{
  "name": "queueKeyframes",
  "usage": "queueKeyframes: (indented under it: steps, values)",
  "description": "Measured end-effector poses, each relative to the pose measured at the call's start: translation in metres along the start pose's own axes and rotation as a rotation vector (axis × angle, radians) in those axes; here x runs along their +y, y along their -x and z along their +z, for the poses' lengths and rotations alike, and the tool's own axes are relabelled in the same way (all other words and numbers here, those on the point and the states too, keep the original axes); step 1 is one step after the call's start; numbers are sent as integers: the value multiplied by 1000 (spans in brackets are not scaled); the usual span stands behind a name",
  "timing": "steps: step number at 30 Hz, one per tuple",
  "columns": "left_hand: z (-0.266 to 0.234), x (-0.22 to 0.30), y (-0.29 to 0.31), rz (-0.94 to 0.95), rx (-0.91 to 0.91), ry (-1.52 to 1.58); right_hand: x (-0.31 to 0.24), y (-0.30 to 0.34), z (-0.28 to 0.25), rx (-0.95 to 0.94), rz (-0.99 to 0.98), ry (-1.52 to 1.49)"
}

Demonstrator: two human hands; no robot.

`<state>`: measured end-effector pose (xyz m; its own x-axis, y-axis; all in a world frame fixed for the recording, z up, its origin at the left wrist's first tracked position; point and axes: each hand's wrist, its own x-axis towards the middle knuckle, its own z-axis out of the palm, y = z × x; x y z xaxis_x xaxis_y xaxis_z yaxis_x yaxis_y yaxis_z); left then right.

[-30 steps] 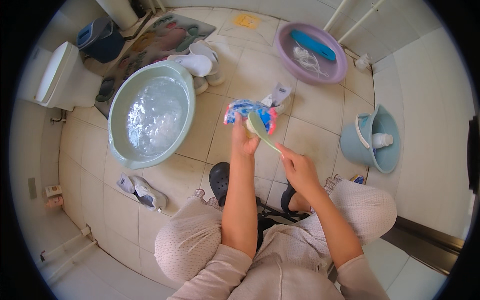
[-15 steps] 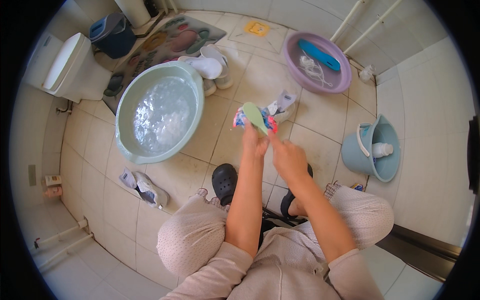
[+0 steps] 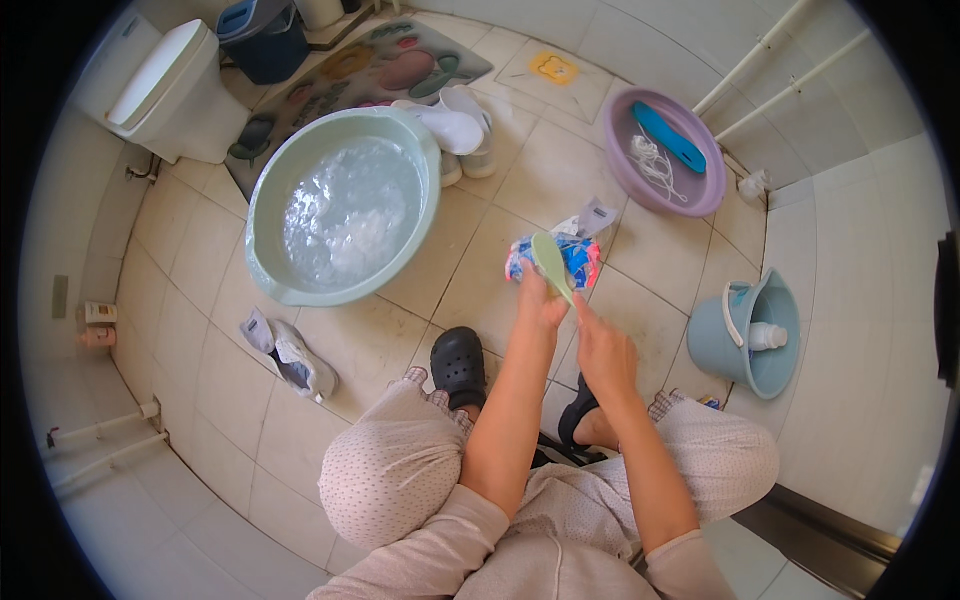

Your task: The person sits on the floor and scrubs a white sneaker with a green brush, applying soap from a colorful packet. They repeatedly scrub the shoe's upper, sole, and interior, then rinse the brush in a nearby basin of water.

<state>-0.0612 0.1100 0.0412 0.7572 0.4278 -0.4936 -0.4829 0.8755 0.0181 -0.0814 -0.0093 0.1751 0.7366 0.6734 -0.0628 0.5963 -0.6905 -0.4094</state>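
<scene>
My left hand [image 3: 542, 302] is closed around a crumpled plastic packet [image 3: 581, 262] in blue, white and pinkish red. A light green, spoon-shaped tool [image 3: 549, 258] lies across the packet, its oval head away from me. Its thin handle runs down to my right hand [image 3: 607, 352], whose fingers are closed at the handle's end; whether the tool is a spoon or a brush I cannot tell. Just beyond the packet, partly covered by it, a grey-white shoe [image 3: 597, 218] rests on the tiles. Another such shoe [image 3: 298, 362] lies at the left.
A pale green basin [image 3: 268, 283] of water stands left of my hands, with white shoes [image 3: 455, 130] behind it. The purple basin [image 3: 708, 203] at the far right holds a blue object and white laces. A blue-grey bucket [image 3: 710, 335] holding a white bottle is at the right.
The surroundings have shifted in the picture as the view turned. The packet and green tool appear farther right and slightly lower, with more of the packet's blue side showing. Both hands keep their hold.
</scene>
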Motion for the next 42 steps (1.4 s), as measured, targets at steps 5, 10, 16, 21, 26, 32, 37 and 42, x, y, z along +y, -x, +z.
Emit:
queueKeyframes:
  steps: [5,10,16,21,26,32,37,42]
  values:
    - [-1,9,5,-6,15,44,5,14,-19,-35,-17,-154]
    - [6,1,15,-35,131,109,15,9,-17,-81,-81,56]
    - [10,13,20,-78,34,159,-4,7,-17,-138,29,137]
    - [29,21,29,-33,-43,-97,12,4,-32,-102,68,-115]
    - [61,31,48,-32,-84,-201,8,3,-50,-106,102,-199]
    - [50,20,39,-39,-14,-362,18,10,-39,-96,48,-233]
    - [27,25,25,-74,-90,-176,18,9,-29,-153,69,-242]
    - [18,7,18,5,-41,-152,24,7,-3,-27,-65,-216]
